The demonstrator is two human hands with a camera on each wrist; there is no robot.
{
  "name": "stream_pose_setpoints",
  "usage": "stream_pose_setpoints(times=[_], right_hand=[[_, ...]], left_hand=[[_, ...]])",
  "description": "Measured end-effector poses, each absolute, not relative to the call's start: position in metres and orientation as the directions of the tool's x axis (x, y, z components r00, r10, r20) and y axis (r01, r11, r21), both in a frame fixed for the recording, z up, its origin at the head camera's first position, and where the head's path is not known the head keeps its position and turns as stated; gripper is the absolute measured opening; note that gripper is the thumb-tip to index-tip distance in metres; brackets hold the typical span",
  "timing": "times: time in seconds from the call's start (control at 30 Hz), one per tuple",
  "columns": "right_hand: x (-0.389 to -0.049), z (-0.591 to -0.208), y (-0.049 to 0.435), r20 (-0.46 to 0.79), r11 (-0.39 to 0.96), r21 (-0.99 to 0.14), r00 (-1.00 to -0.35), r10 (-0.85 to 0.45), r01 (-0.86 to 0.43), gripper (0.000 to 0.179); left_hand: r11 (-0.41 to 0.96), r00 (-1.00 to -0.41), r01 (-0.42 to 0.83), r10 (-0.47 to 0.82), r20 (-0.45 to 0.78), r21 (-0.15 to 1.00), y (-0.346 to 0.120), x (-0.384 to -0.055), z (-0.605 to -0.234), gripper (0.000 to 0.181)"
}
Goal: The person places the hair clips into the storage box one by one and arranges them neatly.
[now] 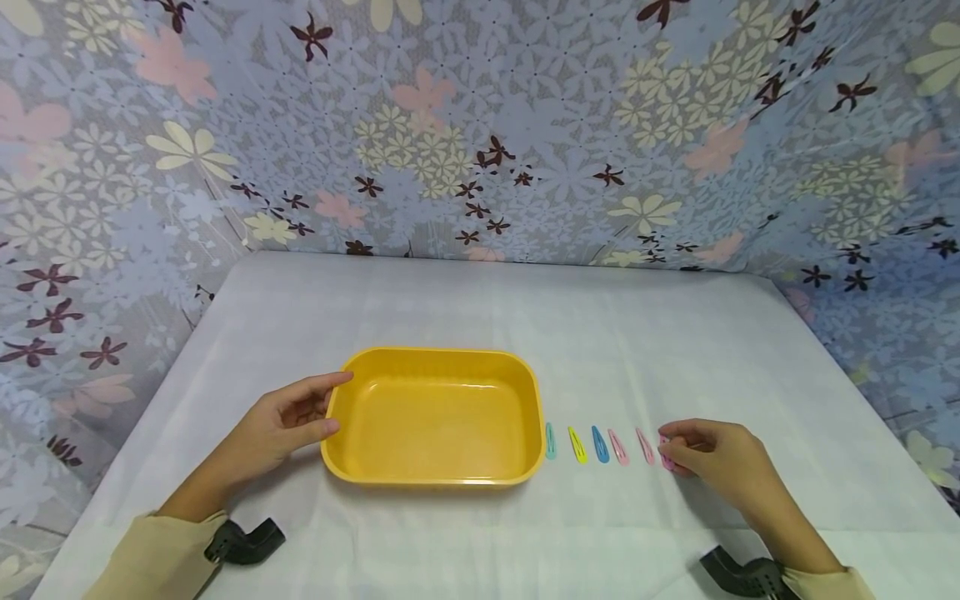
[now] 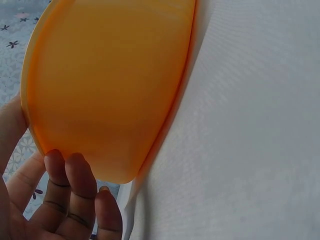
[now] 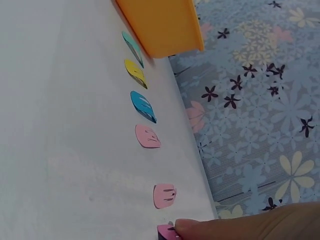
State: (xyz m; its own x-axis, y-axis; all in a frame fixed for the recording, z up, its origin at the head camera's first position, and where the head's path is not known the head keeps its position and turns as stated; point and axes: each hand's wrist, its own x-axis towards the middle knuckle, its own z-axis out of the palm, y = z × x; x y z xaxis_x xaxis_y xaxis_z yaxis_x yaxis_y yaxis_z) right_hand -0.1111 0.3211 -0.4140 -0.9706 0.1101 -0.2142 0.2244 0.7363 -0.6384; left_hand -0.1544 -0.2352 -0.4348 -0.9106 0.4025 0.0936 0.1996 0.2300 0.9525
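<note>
A yellow plastic tray [image 1: 435, 482] stands on the white cloth. My left hand [image 1: 288, 417] holds its left end, thumb and index finger at the rim; in the left wrist view other fingertips [image 2: 80, 172] lie against its outer wall. Off the tray's right side runs a row of snap hair clips: teal [image 1: 551, 441], yellow [image 1: 577, 445], blue [image 1: 600, 444] and two light pink, one nearer [image 1: 618, 447] and one farther right [image 1: 645, 446]. At the row's right end my right hand [image 1: 708, 454] pinches a darker pink hair clip [image 3: 167, 232], partly hidden by the fingers.
White cloth [image 1: 480, 308] covers the table. Floral fabric [image 1: 480, 125] rises behind it and at both sides. A black wrist mount sits on the left forearm [image 1: 243, 542] and another on the right forearm [image 1: 742, 575].
</note>
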Motion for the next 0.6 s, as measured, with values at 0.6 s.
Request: stream_pose_setpoints(times=[0.6], right_hand=[[-0.1113,-0.4246,0.3257,-0.245,0.657,-0.7,-0.959,0.146,0.279,0.043]], left_hand=[[0.22,-0.908,0.226,0.4,0.124,0.949,-0.2348,-0.1536,-0.4361,0.051]])
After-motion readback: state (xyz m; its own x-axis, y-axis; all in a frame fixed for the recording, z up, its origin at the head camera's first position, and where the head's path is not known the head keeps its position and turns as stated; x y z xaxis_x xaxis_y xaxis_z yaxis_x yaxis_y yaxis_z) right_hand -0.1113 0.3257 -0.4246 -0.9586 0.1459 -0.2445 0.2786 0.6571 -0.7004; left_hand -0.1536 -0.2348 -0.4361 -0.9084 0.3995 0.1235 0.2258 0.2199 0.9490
